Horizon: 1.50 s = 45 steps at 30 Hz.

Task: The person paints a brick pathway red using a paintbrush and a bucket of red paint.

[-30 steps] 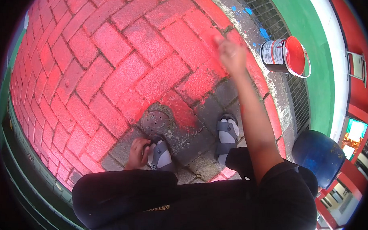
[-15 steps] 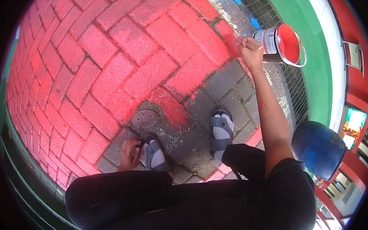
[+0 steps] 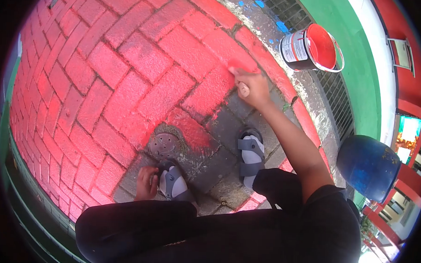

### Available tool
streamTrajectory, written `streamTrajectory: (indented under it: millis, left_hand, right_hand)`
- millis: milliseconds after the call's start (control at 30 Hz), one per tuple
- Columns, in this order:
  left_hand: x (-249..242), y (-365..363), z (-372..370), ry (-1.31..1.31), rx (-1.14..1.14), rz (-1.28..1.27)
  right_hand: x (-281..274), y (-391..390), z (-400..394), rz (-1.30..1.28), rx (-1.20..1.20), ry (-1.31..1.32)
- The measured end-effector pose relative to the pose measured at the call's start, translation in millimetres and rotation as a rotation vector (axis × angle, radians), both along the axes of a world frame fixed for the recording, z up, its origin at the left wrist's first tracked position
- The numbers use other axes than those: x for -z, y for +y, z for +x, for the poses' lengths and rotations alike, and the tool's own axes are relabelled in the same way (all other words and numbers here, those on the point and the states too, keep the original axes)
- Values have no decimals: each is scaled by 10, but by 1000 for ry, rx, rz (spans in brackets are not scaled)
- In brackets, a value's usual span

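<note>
In my right hand (image 3: 253, 89) is a paintbrush, its pale handle end (image 3: 243, 89) poking out of the closed fingers. Its red bristles (image 3: 243, 66) are over the painted paving bricks (image 3: 185, 49), close to the edge of the bare grey ones (image 3: 227, 123); whether they touch is blurred. My left hand (image 3: 146, 182) hangs beside my left sandal (image 3: 174, 181), fingers loosely bent with nothing visible in them. A bucket of red paint (image 3: 321, 46) stands on the kerb side to the right of my right hand.
A round perforated drain cover (image 3: 164, 145) lies ahead of my left foot. My right sandal (image 3: 252, 154) rests on grey bricks. Beyond the red kerb (image 3: 268, 61) runs a metal grate (image 3: 337, 96), with blue paint spots nearby. A blue barrel (image 3: 369, 168) stands at right.
My right hand has moved left and downward with the paintbrush, away from the paint bucket and over the bricks. My left hand has stayed beside the sandal.
</note>
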<state>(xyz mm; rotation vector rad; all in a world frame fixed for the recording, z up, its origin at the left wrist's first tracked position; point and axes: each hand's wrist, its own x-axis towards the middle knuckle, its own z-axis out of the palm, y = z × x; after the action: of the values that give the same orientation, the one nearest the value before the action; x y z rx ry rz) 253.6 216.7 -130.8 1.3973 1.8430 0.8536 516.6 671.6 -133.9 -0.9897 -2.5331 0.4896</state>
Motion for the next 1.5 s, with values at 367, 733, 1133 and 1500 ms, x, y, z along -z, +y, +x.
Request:
streamTrajectory:
  millis: [367, 733, 1133, 1500]
  left_hand:
    - [-49, -118, 73, -29, -31, -10]
    - [-71, -212, 36, -9, -78, -9]
    - [-79, -147, 45, -35, -40, -25]
    - [124, 280, 71, -60, 61, 104]
  right_hand:
    - [9, 399, -627, -119, 199, 151]
    - [-120, 779, -1159, -88, 42, -175]
    - [-120, -1149, -599, -183, -193, -57]
    - [-292, -131, -353, -374, 280, 3]
